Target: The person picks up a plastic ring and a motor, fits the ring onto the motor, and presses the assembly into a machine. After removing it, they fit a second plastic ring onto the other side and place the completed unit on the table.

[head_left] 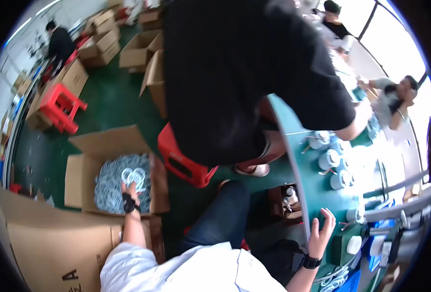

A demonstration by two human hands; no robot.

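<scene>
1. The bundle of white looped cable pieces sits at the fingertips of the left hand, above the open brown cardboard box full of the same pieces. The fingers close around the bundle; the exact pinch cannot be told.
2. Risk: neighbouring loops beneath the fingers may tangle with the bundle and drag out, spilling onto the green floor.
3. The right hand rests with fingers spread on the edge of the green work table.
4. Risk: the twisted reach may shift the person's balance toward the red plastic stool beyond the left fingers.
</scene>
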